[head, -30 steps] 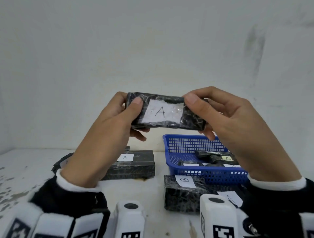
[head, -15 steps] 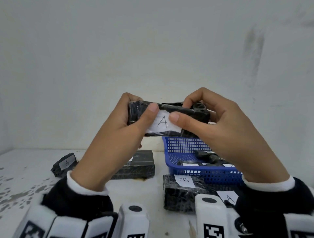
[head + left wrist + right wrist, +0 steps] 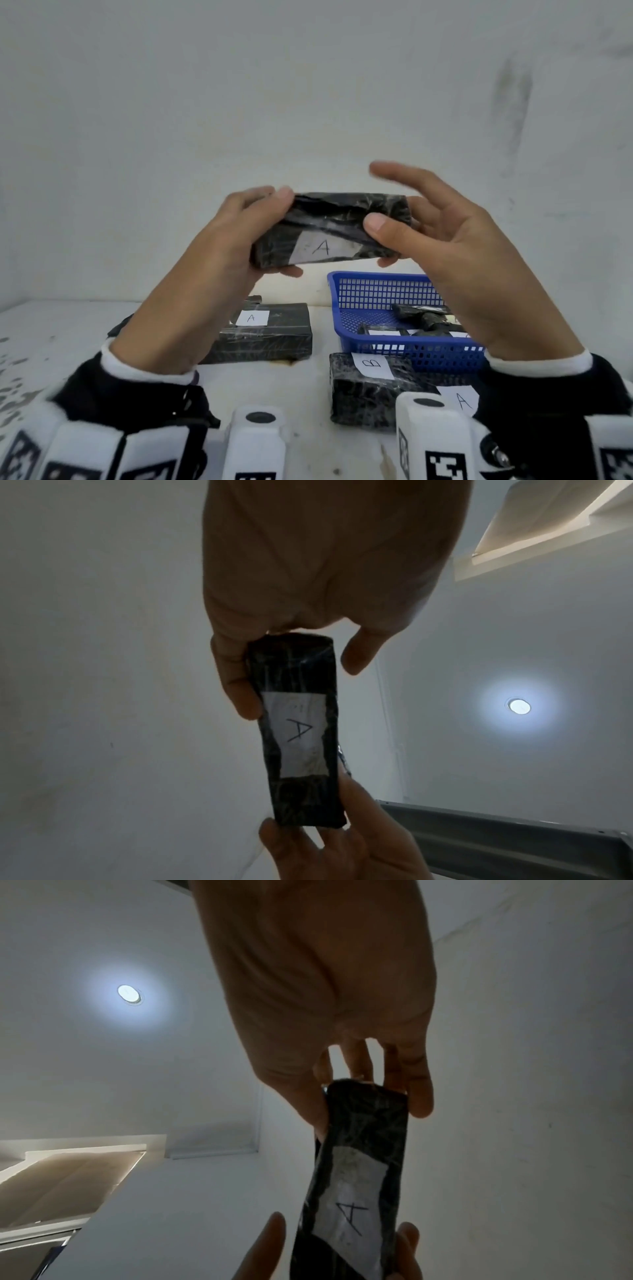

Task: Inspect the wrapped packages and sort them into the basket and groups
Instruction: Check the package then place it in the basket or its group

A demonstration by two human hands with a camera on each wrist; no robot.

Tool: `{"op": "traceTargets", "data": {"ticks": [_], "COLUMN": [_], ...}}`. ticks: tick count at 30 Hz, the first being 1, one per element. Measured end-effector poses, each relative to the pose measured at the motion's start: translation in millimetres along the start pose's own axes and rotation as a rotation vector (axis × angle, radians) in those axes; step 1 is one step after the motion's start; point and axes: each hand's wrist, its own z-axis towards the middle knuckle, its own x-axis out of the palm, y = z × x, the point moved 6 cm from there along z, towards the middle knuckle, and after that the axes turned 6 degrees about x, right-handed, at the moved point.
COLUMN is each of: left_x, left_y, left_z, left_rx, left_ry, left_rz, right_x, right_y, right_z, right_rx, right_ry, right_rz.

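Black shrink-wrapped package (image 3: 329, 233), raised in front of you above the table (image 3: 68, 329), shows its white label (image 3: 322, 248) marked A toward your face. Your left hand (image 3: 219, 260) grips one end, fingers curled over the top edge and thumb underneath. Your right hand (image 3: 455, 260) pinches the other end between the thumb on the near face and a lower finger beneath, while its upper fingers are spread and lifted off the wrap. Below, a blue basket (image 3: 376, 298) sits on the right side of the table with several small wrapped packages inside. Just in front of it lies a B-labelled package (image 3: 366, 387), and beside that a further A label (image 3: 462, 399) is partly hidden by your right sleeve. Left of the basket rests a larger A-labelled package (image 3: 270, 335).
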Motion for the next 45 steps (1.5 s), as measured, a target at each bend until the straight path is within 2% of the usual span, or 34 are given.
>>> {"op": "traceTargets", "data": {"ticks": [10, 14, 20, 22, 25, 30, 33, 38, 45], "left_x": [-6.6, -2.1, 3.4, 4.0, 2.8, 7.3, 11.8, 19.4, 18.5], "left_y": [-1.6, -1.2, 1.2, -2.2, -6.2, -9.2, -10.7, -4.5, -3.5], "left_z": [-1.7, -5.6, -7.9, -9.5, -10.1, -11.9, -13.7, -14.6, -12.7], "left_rx": [0.059, 0.037, 0.000, 0.018, 0.078, 0.185, 0.246, 0.217, 0.214], "left_ry": [-0.087, -0.065, 0.024, 0.049, 0.015, 0.044, 0.064, 0.123, 0.074], "left_rz": [0.062, 0.161, 0.115, 0.154, 0.209, 0.382, 0.447, 0.357, 0.272], "right_x": [6.8, 10.3, 2.1, 0.6, 6.4, 5.4, 7.9, 6.2, 4.6], "right_y": [5.6, 8.3, -4.6, -8.5, -5.1, 0.0, 5.3, 3.9, 4.6], "right_z": [-3.0, -4.7, -0.7, 0.4, -1.3, -0.5, -2.9, -3.3, -5.3], "right_rx": [0.009, 0.006, 0.101, 0.124, 0.142, 0.079, 0.094, 0.074, 0.085], "right_ry": [0.006, 0.027, -0.045, -0.027, 0.055, -0.049, -0.026, -0.012, 0.049], "right_rz": [-0.020, -0.076, -0.024, -0.033, -0.041, -0.099, -0.011, 0.023, -0.011]}}
